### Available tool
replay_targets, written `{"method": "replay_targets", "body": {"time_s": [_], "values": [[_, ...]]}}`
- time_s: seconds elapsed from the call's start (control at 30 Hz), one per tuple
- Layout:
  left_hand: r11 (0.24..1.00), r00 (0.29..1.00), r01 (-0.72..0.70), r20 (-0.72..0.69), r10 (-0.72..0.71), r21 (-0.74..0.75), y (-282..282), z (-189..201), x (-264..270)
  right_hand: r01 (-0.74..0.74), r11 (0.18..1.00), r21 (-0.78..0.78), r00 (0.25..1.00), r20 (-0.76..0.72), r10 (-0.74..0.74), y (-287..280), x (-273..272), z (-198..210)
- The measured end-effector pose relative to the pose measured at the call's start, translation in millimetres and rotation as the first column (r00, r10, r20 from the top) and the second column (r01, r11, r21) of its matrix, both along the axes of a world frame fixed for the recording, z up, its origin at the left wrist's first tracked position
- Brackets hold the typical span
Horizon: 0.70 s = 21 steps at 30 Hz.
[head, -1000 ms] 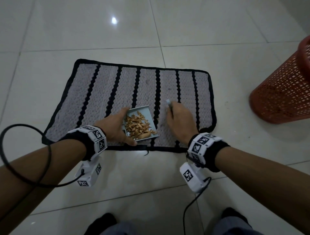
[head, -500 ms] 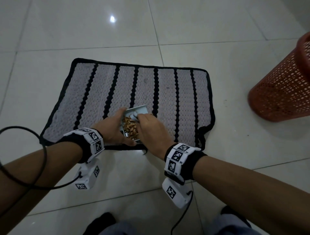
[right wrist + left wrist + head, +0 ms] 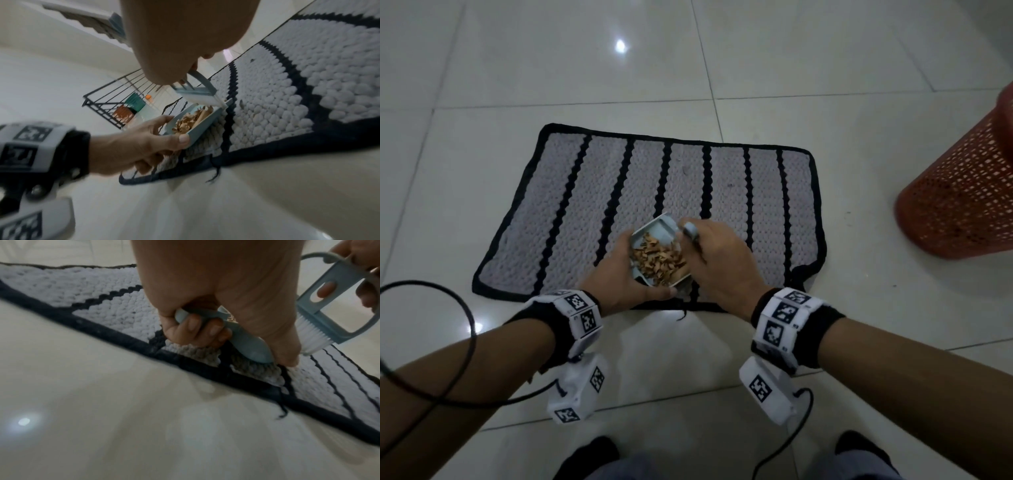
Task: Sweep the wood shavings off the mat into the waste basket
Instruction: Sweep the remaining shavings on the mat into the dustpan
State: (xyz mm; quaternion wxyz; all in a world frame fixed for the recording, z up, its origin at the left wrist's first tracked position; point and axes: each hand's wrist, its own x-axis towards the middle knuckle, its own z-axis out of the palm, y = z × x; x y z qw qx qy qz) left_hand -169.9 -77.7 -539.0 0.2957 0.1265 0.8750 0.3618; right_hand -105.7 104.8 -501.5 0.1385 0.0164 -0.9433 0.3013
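A grey mat (image 3: 571,205) with black stripes lies on the tiled floor. My left hand (image 3: 619,277) grips the handle (image 3: 242,337) of a small pale-blue dustpan (image 3: 664,233) over the mat's near edge. The pan is tilted and holds a heap of brown wood shavings (image 3: 659,262). My right hand (image 3: 717,260) holds a small blue brush (image 3: 337,305) by its loop, right of the pan; its white bristles (image 3: 202,99) sit at the pan's rim. The red mesh waste basket (image 3: 962,192) stands on the floor to the right, apart from both hands.
Pale glossy floor tiles (image 3: 825,85) surround the mat. A loose black thread (image 3: 683,315) hangs from the mat's near edge. My shoes (image 3: 589,455) show at the bottom. In the right wrist view a black metal rack (image 3: 115,104) stands far off.
My right hand has swept the brush leftward from the mat's right side up to the pan. The pan has tipped up on its handle side, shavings gathered inside.
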Motion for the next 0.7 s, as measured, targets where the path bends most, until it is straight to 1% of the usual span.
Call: {"method": "replay_targets", "body": {"time_s": [0.07, 0.13, 0.2, 0.3, 0.47, 0.53, 0.6, 0.67, 0.7], "values": [[0.996, 0.997, -0.077, -0.001, 0.077, 0.035, 2.1, 2.0, 10.2, 0.010, 0.988, -0.152, 0.999, 0.038, -0.004, 11.7, -1.8, 7.8], [0.989, 0.990, -0.140, -0.006, 0.141, 0.047, 3.0, 3.5, 20.2, 0.030, 0.967, -0.252, 0.999, 0.050, -0.018, 24.7, -4.3, 16.4], [0.978, 0.980, -0.200, -0.003, 0.200, 0.064, 1.7, 1.9, 27.0, 0.049, 0.947, -0.317, 0.997, 0.069, -0.029, 38.7, -9.5, 21.3], [0.953, 0.959, -0.283, 0.006, 0.284, 0.104, -1.1, 0.3, 34.6, 0.049, 0.914, -0.403, 0.994, 0.107, -0.006, 57.8, -17.5, 27.9], [0.927, 0.940, -0.338, 0.010, 0.341, 0.162, -7.1, 1.5, 48.6, 0.057, 0.859, -0.509, 0.991, 0.133, 0.014, 82.6, -23.9, 34.0], [0.921, 0.934, -0.355, 0.019, 0.357, 0.157, -13.0, 1.1, 59.9, 0.085, 0.846, -0.526, 0.986, 0.166, 0.004, 90.0, -25.4, 29.9], [0.921, 0.928, -0.371, 0.025, 0.371, 0.116, -17.9, 2.2, 74.0, 0.116, 0.863, -0.491, 0.982, 0.189, -0.025, 94.3, -26.7, 23.3], [0.917, 0.920, -0.393, 0.028, 0.392, 0.070, -19.9, 2.6, 87.1, 0.131, 0.897, -0.423, 0.980, 0.193, -0.052, 96.2, -28.8, 15.5], [0.916, 0.917, -0.398, 0.032, 0.397, 0.060, -19.8, 1.7, 92.2, 0.124, 0.924, -0.362, 0.980, 0.190, -0.057, 95.5, -30.3, 11.7]]}}
